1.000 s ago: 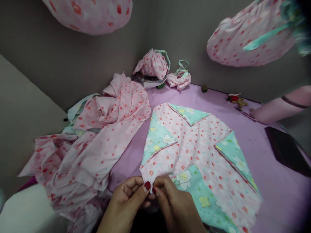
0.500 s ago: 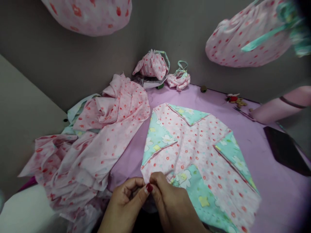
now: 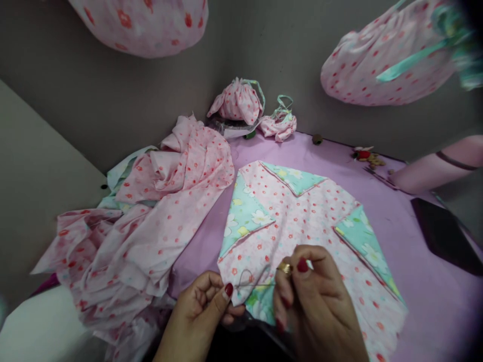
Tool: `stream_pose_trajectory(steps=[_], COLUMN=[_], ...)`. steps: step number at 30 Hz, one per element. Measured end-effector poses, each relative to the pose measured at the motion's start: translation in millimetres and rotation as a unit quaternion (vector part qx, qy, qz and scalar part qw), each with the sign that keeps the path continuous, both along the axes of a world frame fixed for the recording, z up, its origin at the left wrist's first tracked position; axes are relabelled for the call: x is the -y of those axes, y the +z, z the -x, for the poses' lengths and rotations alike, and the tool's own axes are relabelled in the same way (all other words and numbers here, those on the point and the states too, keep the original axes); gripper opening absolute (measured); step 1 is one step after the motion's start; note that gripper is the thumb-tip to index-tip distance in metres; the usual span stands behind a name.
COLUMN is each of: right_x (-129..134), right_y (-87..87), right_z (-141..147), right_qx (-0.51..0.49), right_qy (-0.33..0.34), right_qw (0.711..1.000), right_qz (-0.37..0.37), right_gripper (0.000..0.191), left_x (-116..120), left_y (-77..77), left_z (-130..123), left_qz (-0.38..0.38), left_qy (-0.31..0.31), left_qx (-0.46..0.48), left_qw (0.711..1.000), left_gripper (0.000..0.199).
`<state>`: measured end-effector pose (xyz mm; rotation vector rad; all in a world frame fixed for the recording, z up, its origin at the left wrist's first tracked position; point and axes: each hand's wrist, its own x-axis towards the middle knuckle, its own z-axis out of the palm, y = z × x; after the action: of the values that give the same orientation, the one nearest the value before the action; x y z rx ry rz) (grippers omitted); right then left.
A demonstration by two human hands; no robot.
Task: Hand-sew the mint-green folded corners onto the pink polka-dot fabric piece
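Observation:
A pink flowered cloth (image 3: pixel 298 221) with mint-green flowered corners folded inward lies in front of me. My left hand (image 3: pixel 206 306) pinches its near-left edge between thumb and fingers. From that edge a thin dark thread (image 3: pixel 256 285) runs taut to my right hand (image 3: pixel 311 296), with a small loop of it standing above. My right hand is closed in a pinch over the near green corner, and the thread passes into its fingers. Whether a needle is also in that pinch I cannot tell. The right hand hides part of the cloth beneath.
A heap of pink fabric (image 3: pixel 169 201) spreads on the left of the purple tabletop (image 3: pixel 204 241). Drawstring pouches (image 3: pixel 239 103) sit at the back, and larger ones (image 3: pixel 381 70) hang above. A pink bottle (image 3: pixel 433 168) and a dark flat object (image 3: pixel 447 234) are at right.
My right hand has moved from beside my left hand to the right and slightly up, drawing the thread out. My left hand still pinches the cloth edge in about the same place.

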<state>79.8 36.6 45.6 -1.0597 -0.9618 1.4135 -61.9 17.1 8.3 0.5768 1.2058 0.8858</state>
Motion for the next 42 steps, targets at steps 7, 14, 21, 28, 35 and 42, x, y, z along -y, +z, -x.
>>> stream_pose_trajectory(steps=[7, 14, 21, 28, 35, 42], right_x=[-9.8, -5.8, -3.2, 6.2, 7.6, 10.1], right_y=[25.3, 21.5, 17.8, -14.3, -30.8, -35.7], right_z=[-22.3, -46.3, -19.8, -9.2, -5.5, -5.0], right_qx=[0.013, -0.027, 0.069, 0.291, 0.367, 0.395], right_qy=[-0.225, -0.290, -0.218, 0.063, 0.153, 0.143], right_qw=[0.970, 0.942, 0.964, 0.951, 0.908, 0.893], right_qz=[-0.087, -0.167, -0.135, -0.081, -0.131, -0.163], right_gripper=[0.008, 0.009, 0.008, 0.012, 0.019, 0.017], left_x=[-0.2, -1.3, -3.0, -9.2, -6.5, -8.3], left_y=[-1.9, 0.7, 1.6, 12.7, 5.4, 4.2], left_z=[-0.2, -1.4, 0.7, 2.9, 2.7, 0.9], left_qz=[0.010, 0.024, 0.035, 0.047, 0.048, 0.029], left_qy=[0.018, 0.025, 0.033, 0.042, 0.059, 0.075], left_qx=[0.006, 0.010, 0.003, 0.009, 0.001, 0.016], left_qw=[1.000, 0.999, 0.999, 0.998, 0.997, 0.997], left_gripper=[0.014, 0.014, 0.013, 0.011, 0.017, 0.017])
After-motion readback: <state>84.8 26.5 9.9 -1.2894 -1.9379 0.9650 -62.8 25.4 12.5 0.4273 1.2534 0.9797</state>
